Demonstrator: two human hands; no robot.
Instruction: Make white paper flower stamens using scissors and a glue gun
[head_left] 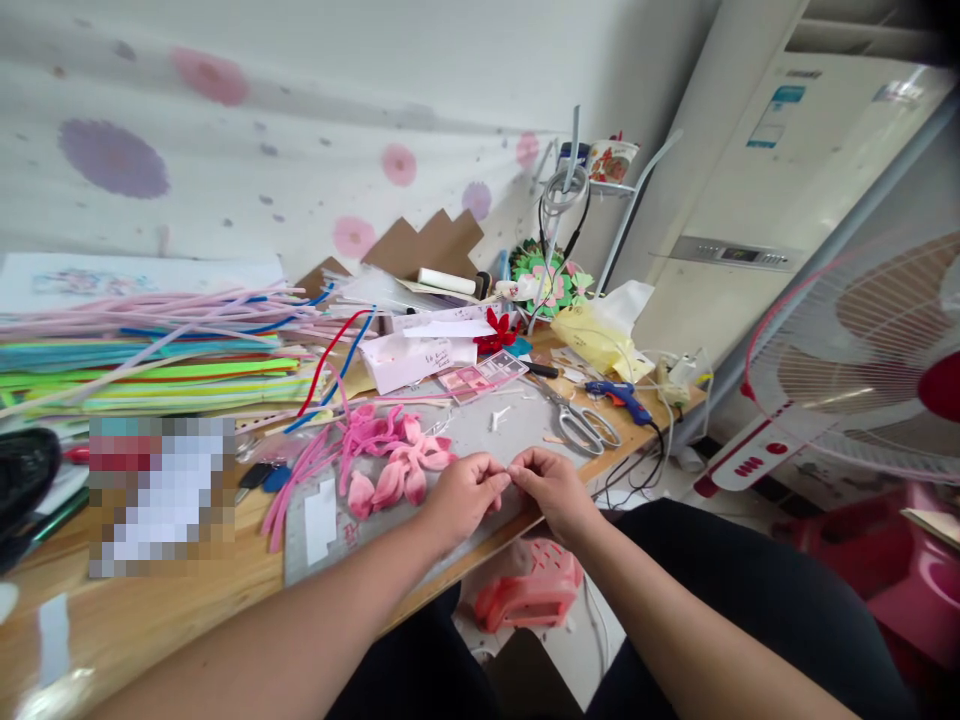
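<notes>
My left hand (469,497) and my right hand (546,484) meet fingertip to fingertip above the front edge of the grey mat (304,545). Both are closed in a pinch; whatever sits between the fingers is too small or hidden to make out. Just left of my left hand lie pink fuzzy petals (405,465), shaped like a flower. Pink pipe cleaners (300,478) trail beside them. Beyond my hands a small white piece (499,417) rests on the mat. Scissors (581,422) with grey handles lie past my right hand.
Bundles of coloured pipe cleaners (157,385) fill the table's left. A blue glue gun (619,398) with a dark cable lies at the right edge, near a yellow bag (596,340). A fan (847,350) stands to the right; a pink stool (529,590) is below.
</notes>
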